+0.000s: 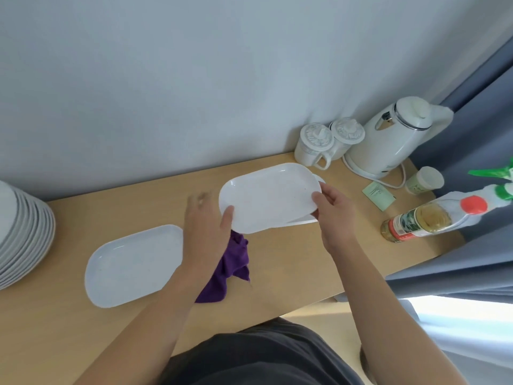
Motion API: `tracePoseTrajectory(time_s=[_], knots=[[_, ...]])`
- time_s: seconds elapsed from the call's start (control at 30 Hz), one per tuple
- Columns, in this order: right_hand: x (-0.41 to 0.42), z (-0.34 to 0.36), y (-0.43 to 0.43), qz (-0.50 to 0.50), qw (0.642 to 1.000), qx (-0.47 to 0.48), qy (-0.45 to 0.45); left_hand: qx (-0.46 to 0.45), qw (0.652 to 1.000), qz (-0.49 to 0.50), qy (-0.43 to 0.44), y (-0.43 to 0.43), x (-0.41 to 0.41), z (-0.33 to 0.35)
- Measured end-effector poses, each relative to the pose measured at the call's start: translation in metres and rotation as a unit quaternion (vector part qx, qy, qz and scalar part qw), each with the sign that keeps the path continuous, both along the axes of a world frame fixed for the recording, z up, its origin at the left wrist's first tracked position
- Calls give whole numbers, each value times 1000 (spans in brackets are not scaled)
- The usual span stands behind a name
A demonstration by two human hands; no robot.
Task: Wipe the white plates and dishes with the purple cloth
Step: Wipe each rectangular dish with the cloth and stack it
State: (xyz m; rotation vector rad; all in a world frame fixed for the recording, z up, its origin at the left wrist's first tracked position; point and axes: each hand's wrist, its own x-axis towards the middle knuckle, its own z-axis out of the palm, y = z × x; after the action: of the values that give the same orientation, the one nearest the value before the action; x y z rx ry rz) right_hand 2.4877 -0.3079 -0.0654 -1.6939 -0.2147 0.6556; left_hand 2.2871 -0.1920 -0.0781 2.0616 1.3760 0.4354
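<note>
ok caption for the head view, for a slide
Right hand holds a white plate above the table; left hand meets its rim, purple cloth beneath.

Colour reference: table items
Raised plate [270, 197] white; flat plate [133, 266] white, bluish in shade; plate stack [25, 234] white; cloth [230, 265] solid purple; table [291, 273] pale wood; kettle [388, 140] white, chrome band; mugs [313, 144] white, faint grey pattern; bottle cap [472, 204] red; spray trigger [497, 173] green; curtain [485, 120] grey-blue.

Both forearms reach forward. The right hand [333, 212] pinches the plate's [269, 195] right end, thumb on top. The left hand [206, 226] rests its thumb on the left end, its fingers blurred.
</note>
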Motion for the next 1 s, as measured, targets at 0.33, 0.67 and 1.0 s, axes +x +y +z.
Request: tracePoseTrajectory(time_s=[0.33, 0.67, 1.0], knots=[[70, -26, -24, 51, 982, -141, -113, -91, 995, 37, -5, -5, 74, -22], [93, -66, -24, 141, 950, -205, -188, -57, 993, 20, 98, 3, 101, -50], [95, -73, -21, 161, 942, -215, -200, -30, 989, 6, 145, 4, 101, -54]])
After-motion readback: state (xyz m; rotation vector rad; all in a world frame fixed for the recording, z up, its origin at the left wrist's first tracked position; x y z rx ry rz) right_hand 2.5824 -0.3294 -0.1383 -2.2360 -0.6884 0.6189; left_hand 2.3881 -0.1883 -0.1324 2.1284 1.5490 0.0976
